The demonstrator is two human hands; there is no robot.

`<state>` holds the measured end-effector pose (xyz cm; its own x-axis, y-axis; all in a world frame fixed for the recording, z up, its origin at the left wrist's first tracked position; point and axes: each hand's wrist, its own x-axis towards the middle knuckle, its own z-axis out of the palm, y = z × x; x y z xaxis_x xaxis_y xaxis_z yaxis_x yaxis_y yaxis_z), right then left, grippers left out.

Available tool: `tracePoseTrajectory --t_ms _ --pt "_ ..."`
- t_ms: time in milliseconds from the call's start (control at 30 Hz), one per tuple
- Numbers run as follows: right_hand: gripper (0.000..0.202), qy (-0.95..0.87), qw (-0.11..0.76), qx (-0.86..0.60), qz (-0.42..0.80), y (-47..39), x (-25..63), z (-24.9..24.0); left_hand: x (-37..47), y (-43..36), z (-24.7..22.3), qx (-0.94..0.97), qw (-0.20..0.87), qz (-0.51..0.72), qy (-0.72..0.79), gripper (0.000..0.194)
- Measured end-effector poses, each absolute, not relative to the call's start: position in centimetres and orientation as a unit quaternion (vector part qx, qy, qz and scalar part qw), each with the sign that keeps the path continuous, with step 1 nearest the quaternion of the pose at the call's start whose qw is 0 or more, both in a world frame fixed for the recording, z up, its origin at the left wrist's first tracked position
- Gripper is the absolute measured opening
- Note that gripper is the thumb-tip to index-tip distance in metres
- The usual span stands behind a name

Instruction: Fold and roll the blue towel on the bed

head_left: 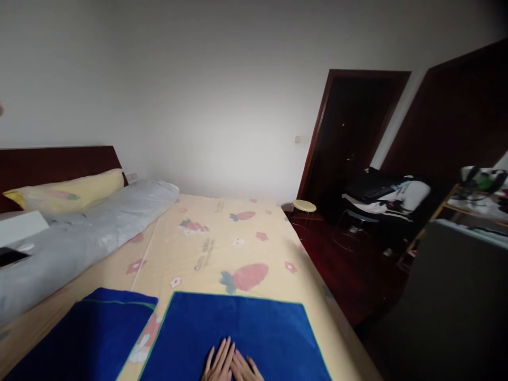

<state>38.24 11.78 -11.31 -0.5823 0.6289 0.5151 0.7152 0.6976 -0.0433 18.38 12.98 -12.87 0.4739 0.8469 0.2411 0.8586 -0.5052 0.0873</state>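
Blue terry cloth fills the bottom of my view: a blue towel (238,330) lies spread flat on the bed (222,233), on the yellow sheet printed with strawberries, and both hands are resting on it at the very bottom edge of the frame. My left hand (219,364) and right hand (246,369) lie side by side, touching or nearly so, palms down, fingers extended and held close together rather than splayed; they grip nothing, only press on the cloth. The towel runs away from the fingertips toward the far end of the bed, and its long axis appears to lie left to right across my view, with the far hem parallel to the bottom of the frame, though its near edge is cut off below the picture, so I cannot be sure of the full shape. Both hands sit near the towel's middle line, the left slightly farther forward, so neither is clearly nearer to a corner. A second blue towel (91,338) lies just beside the first, to the left, apart from it with a strip of sheet between them, well away from either hand. Further left a long grey bolster (79,233) and a yellow pillow (67,193) rest against the dark headboard.
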Motion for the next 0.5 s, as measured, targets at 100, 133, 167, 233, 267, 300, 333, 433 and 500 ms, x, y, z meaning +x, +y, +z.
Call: tracePoseTrajectory --t_ms 100,133,167,233,267,300,333,433,500 --pt "0.063 -0.913 0.208 -0.351 -0.026 15.8 39.8 -9.3 18.0 16.8 -10.1 -0.886 0.016 -0.119 -0.448 0.064" --pt "0.062 -0.907 0.183 -0.38 -0.007 16.8 41.5 -8.7 17.0 17.9 -9.1 -0.881 0.006 -0.106 -0.461 0.059" --pt "0.06 -0.889 0.16 -0.43 0.011 17.5 43.7 -8.2 15.7 18.9 -8.2 -0.866 -0.005 -0.089 -0.492 0.054" --pt "0.054 -0.811 0.124 -0.571 0.037 18.4 48.7 -7.7 12.7 20.7 -6.7 -0.802 -0.015 -0.049 -0.595 0.051" --pt "0.055 -0.762 0.11 -0.637 0.043 18.5 51.3 -7.8 11.1 21.4 -6.2 -0.761 -0.012 -0.027 -0.648 0.052" --pt "0.056 -0.716 0.098 -0.689 0.047 18.4 53.8 -7.9 9.6 22.1 -5.8 -0.724 -0.003 -0.008 -0.689 0.053" --pt "0.058 -0.682 0.088 -0.724 0.05 18.2 56.0 -8.1 8.2 22.6 -5.6 -0.697 0.007 0.01 -0.717 0.055" --pt "0.061 -0.642 0.065 -0.763 0.042 17.1 60.4 -8.9 5.4 23.4 -5.3 -0.661 0.032 0.055 -0.748 0.058" --pt "0.062 -0.621 0.071 -0.78 0.002 16.5 60.5 -9.3 5.2 23.3 -5.3 -0.652 0.053 0.063 -0.754 0.057"
